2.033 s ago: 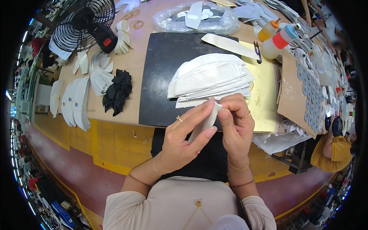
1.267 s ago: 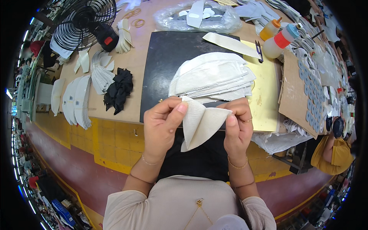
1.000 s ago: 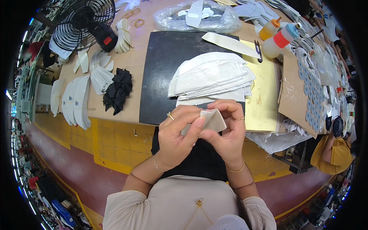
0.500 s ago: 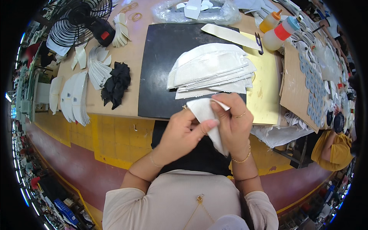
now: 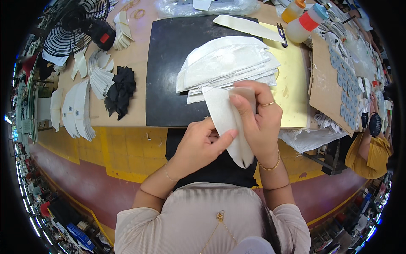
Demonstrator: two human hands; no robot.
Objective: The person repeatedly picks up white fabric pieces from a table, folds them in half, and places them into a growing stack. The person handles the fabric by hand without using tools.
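Above workbench (image 5: 127,122), white piece (image 5: 226,122) between both hands

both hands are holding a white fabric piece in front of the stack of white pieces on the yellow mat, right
Not quite: the head view shows the stack of white pieces resting mostly on the black mat, not a yellow one. The left hand and right hand do hold the white fabric piece.
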